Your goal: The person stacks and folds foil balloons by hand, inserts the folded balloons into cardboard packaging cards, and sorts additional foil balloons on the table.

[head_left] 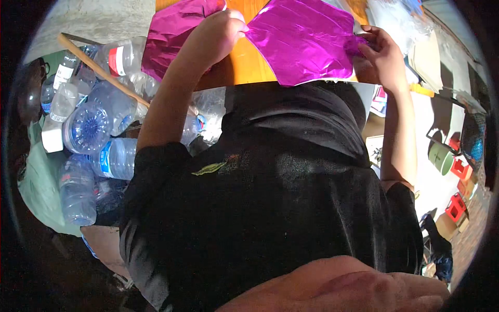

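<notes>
A shiny magenta foil sheet (306, 41) lies over the wooden table (244, 65) at the top of the view, its near corner at the table's edge. My left hand (223, 34) pinches the sheet's left corner with closed fingers. At the sheet's right edge my right hand (382, 52) has its thumb and fingers closed on the foil. Another magenta foil piece (174, 36), darker in tone, is on the table's left side, partly hidden behind my left hand and forearm.
Several clear plastic bottles (88, 127) are piled left of the table, with a wooden stick (99, 70) across them. Clear plastic bags (397, 23) lie at the upper right. A green bucket (441, 158) and red crates (456, 207) stand farther right.
</notes>
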`<state>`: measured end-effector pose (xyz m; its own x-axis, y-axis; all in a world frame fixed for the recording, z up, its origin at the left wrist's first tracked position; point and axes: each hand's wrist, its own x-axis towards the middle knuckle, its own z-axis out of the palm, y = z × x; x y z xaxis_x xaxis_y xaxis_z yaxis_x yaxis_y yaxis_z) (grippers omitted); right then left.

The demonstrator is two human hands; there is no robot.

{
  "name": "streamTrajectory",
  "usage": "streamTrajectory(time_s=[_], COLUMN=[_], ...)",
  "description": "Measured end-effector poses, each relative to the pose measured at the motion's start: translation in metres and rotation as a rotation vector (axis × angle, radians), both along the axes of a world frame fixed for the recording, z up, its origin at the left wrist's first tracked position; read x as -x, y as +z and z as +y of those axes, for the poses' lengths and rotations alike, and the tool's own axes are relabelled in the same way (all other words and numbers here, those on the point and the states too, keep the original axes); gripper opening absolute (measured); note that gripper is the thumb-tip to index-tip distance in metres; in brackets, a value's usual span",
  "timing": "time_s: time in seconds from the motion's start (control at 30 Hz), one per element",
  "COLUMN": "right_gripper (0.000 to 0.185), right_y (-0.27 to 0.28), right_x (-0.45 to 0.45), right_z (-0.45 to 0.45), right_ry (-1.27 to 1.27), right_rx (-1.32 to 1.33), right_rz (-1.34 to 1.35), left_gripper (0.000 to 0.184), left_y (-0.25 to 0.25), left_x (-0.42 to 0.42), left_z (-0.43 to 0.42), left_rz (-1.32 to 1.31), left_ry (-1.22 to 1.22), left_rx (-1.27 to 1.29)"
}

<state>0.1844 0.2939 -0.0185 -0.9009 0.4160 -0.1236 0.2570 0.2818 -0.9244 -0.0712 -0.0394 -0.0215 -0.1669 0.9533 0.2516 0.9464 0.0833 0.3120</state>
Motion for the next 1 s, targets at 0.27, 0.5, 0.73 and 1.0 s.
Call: streamTrajectory(time_s=[0.27, 0.5, 0.73, 1.0], right_gripper=[0.036, 0.033, 0.032, 0.029], right_y=[-0.01, -0.001, -0.002, 0.004], right_x=[0.003, 0.0, 0.005, 0.016], right_z=[-0.002, -0.008, -0.006, -0.01], right_ry=[-0.124, -0.138, -0.13, -0.072], right_rx=[-0.114, -0.084, -0.057, -0.163], right_rz=[-0.055, 0.079, 0.096, 0.064], left_gripper=[0.015, 0.027, 0.018, 0.013], left_y=[0.01, 0.073, 0.05, 0.03], left_x=[-0.006, -0.034, 0.006, 0.007], left_z=[0.003, 0.064, 0.086, 0.086], left_rz=[-0.039, -0.268, -0.85, -1.005], left_ry=[0.047, 0.331, 0.368, 0.474], left_rx=[0.044, -0.32, 0.161, 0.123])
